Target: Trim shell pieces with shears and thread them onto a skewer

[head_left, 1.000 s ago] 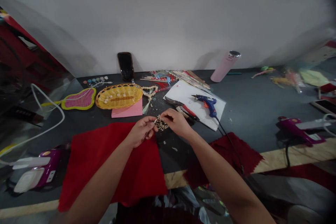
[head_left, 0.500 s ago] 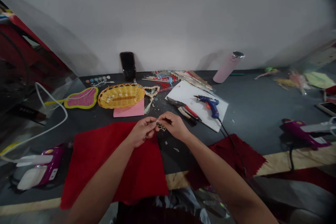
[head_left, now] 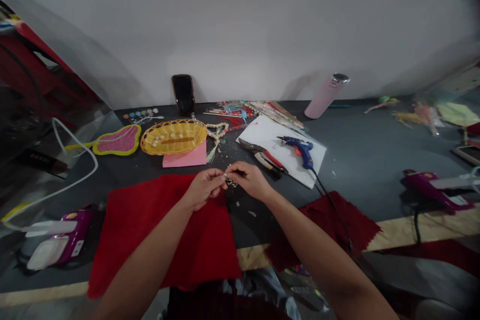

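Note:
My left hand (head_left: 206,188) is closed in a pinch above the corner of a red cloth (head_left: 165,230). Facing it, my right hand (head_left: 248,180) also pinches, its fingertips meeting those of the left. A tiny pale piece (head_left: 225,176) shows between the fingertips, too small to name. Just below the fingers, small cream bits (head_left: 233,184) lie scattered on the dark table. Behind the hands, a string of pale beads (head_left: 216,132) with a light tassel lies beside a yellow woven basket (head_left: 174,137), which holds a few pale pieces.
Right of my hands lie red-handled pruning shears (head_left: 264,154) and a blue glue gun (head_left: 300,149) on a white board (head_left: 258,127). A pink bottle (head_left: 326,96) and a phone (head_left: 183,94) stand by the wall. Purple devices (head_left: 71,235) sit at both sides. The glue gun's cord crosses a dark red cloth (head_left: 337,222).
Both hands stay nearly in place, with small finger shifts. My fingertips have come closer together around the tiny pale piece.

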`<act>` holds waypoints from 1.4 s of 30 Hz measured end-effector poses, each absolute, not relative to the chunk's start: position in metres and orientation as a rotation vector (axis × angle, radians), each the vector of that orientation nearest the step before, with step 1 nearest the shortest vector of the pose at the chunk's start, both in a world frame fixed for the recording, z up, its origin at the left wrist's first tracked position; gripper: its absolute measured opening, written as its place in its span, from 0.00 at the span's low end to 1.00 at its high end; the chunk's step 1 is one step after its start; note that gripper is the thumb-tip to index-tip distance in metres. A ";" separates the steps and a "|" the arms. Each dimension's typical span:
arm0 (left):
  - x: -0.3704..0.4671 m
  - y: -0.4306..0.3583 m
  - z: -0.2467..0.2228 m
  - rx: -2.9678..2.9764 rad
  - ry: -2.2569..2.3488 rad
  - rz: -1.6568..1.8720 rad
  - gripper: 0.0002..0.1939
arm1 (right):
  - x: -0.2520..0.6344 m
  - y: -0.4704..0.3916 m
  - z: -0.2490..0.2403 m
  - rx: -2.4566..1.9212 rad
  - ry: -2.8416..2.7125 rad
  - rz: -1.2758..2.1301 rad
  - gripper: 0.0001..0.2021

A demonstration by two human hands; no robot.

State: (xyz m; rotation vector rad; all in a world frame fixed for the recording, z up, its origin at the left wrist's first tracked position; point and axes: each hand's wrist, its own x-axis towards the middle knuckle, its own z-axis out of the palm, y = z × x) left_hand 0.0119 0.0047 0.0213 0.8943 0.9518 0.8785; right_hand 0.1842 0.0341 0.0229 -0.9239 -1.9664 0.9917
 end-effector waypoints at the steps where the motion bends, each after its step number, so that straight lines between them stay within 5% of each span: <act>1: 0.012 0.005 0.021 0.901 0.954 0.881 0.12 | 0.185 0.034 0.023 -0.922 -1.973 0.997 0.07; 42: 0.019 0.000 0.017 1.093 1.096 0.863 0.14 | 0.193 0.032 0.031 -1.026 -2.180 0.920 0.09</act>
